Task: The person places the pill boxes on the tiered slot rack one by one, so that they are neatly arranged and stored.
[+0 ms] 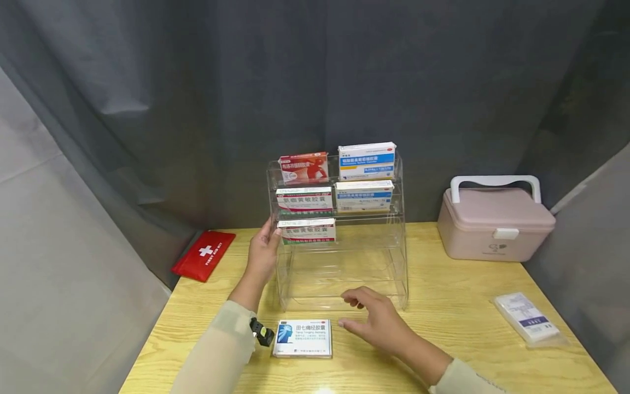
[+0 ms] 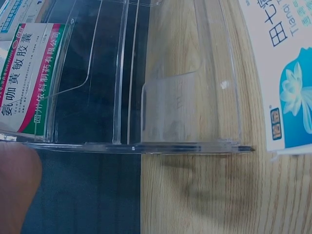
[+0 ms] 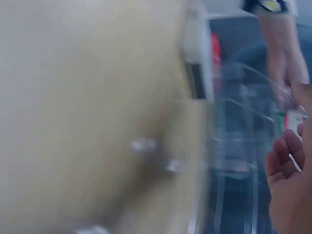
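A clear acrylic tiered rack (image 1: 339, 268) stands on the table with several medicine boxes on its upper tiers. My left hand (image 1: 263, 249) holds the rack's left side edge, its thumb beside the lowest red, white and green box (image 1: 307, 232). In the left wrist view, the thumb (image 2: 19, 183) lies against the rack's edge. My right hand (image 1: 379, 323) hovers in front of the rack with loosely bent fingers and nothing in them. Left of it, a white and blue medicine box (image 1: 302, 339) lies flat on the table. The right wrist view is blurred.
At the left back lies a red first aid pouch (image 1: 205, 255). A pink lidded case (image 1: 497, 227) with a white handle stands at the right back. Nearer on the right is a white packet (image 1: 528, 318) in clear plastic. Dark curtains (image 1: 315, 82) hang behind the table.
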`<state>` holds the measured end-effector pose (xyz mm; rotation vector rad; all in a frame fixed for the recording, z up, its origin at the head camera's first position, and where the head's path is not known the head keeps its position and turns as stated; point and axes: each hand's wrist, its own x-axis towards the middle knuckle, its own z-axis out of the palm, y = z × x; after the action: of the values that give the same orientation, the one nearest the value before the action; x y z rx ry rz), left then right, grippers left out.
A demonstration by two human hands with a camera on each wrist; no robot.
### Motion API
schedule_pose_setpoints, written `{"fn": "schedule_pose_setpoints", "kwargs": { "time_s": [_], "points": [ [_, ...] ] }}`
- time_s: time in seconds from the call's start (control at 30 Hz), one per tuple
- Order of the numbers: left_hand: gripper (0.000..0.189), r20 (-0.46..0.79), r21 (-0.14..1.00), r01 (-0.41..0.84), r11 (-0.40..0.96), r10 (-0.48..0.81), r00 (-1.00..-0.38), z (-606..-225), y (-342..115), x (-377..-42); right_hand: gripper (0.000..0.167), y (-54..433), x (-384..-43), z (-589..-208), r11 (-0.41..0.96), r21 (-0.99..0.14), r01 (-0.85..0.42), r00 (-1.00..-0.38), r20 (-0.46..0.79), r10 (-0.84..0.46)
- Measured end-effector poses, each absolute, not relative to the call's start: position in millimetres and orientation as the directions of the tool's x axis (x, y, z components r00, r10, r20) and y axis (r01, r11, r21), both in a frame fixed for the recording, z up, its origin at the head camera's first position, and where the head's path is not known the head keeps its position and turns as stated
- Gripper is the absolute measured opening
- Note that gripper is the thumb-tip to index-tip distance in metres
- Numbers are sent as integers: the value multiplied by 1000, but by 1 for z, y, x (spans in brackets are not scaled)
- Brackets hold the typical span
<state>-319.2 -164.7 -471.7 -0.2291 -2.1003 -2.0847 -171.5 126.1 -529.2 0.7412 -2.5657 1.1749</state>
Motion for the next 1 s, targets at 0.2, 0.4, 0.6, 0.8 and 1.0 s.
{"fn": "schedule_pose_setpoints", "kwargs": {
  "time_s": [0.2, 0.4, 0.6, 0.8, 1.0],
  "points": [
    [57, 229, 973, 229, 5, -19, -973, -472, -166, -319, 65, 116, -161, -552, 589, -671, -451, -860, 151, -487],
    [58, 227, 974, 227, 5, -17, -974, -473, -166, -320, 72, 105, -159, -561, 663, -578, -475, -845, 89, -528],
    [58, 236, 972, 236, -1, -18, -972, -470, -163, -319, 78, 100, -162, -566, 693, -522, -498, -839, 86, -538],
    [58, 230, 973, 230, -2, -24, -973, -469, -163, -320, 78, 95, -166, -566, 686, -528, -501, -832, 74, -550],
    [57, 223, 975, 223, 4, -26, -975, -472, -165, -320, 81, 93, -166, -568, 688, -539, -486, -831, 41, -555]
  ]
}}
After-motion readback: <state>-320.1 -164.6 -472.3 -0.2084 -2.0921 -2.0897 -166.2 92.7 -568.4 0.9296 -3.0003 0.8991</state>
